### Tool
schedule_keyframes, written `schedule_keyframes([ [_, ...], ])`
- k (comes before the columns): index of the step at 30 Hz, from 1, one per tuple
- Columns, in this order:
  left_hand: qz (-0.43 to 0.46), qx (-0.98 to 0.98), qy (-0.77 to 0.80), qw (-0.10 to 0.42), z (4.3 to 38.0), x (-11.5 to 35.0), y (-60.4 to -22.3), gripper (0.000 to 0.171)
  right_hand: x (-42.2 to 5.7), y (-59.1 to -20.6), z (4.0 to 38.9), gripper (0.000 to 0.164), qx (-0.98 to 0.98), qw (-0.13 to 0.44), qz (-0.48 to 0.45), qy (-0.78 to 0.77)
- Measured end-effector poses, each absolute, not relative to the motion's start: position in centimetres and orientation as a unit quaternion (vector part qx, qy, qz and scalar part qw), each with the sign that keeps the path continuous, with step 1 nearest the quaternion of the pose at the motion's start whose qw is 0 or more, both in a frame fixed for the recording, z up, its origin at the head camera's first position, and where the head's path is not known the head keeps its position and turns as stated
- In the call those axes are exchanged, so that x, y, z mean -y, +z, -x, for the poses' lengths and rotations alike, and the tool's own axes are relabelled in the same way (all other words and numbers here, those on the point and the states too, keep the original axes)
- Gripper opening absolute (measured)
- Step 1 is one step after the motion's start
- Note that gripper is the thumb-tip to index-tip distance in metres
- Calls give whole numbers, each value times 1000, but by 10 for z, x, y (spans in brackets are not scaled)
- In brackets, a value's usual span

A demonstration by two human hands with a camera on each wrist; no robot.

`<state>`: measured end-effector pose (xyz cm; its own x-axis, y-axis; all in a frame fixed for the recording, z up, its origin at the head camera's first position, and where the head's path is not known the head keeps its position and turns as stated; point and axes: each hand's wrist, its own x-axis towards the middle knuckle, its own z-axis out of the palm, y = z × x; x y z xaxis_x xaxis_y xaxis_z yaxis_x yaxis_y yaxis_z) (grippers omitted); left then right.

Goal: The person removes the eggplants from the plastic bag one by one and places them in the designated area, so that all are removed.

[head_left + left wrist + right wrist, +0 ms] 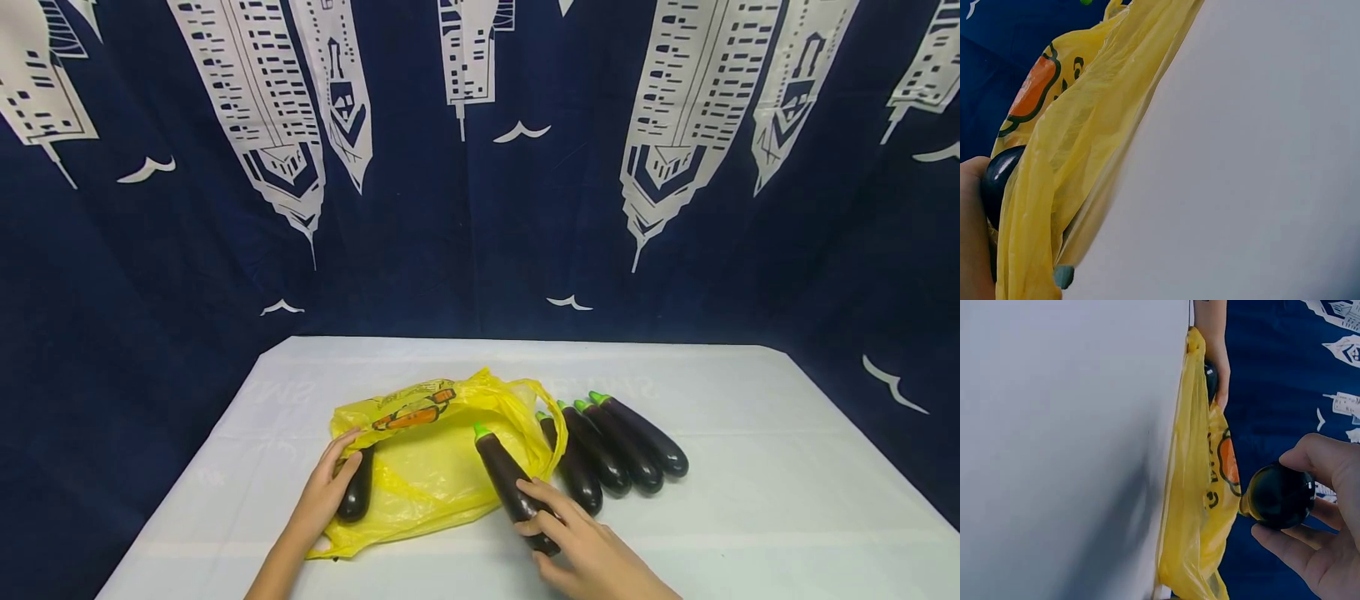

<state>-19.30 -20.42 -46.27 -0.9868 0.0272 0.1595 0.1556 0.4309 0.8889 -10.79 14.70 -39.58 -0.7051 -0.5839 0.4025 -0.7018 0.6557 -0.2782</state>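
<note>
A yellow plastic bag [427,492] lies on its side with its mouth spread, an orange picture printed on it. At its left end my left hand [327,483] grips the upper rim, beside a dark eggplant [357,492] that is partly covered by the bag. My right hand [581,533] holds another eggplant [501,467] by its round end, the green stem pointing at the bag's mouth. That round end, a dark eggplant bottom [1282,495], shows between thumb and fingers in the right wrist view. In the left wrist view the bag [1091,131] hides most of the left hand.
Several more eggplants [626,450] lie side by side right of the bag, green stems away from me. The nearest one is partly behind the bag's handle loop [558,425]. A white table [787,500] carries everything; a dark blue printed cloth [480,233] hangs behind.
</note>
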Motion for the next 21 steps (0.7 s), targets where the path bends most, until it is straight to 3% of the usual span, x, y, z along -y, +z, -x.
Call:
schedule_keyframes([
  [5, 56, 844, -530, 62, 194, 204, -463, 43, -155, -385, 104, 37, 911, 137, -323, 216],
  [14, 57, 844, -530, 59, 194, 203, -462, 43, -176, -374, 110, 39, 893, 266, -317, 175],
  [21, 59, 843, -532, 60, 193, 203, -462, 42, -192, -366, 119, 33, 904, 265, -288, 173],
])
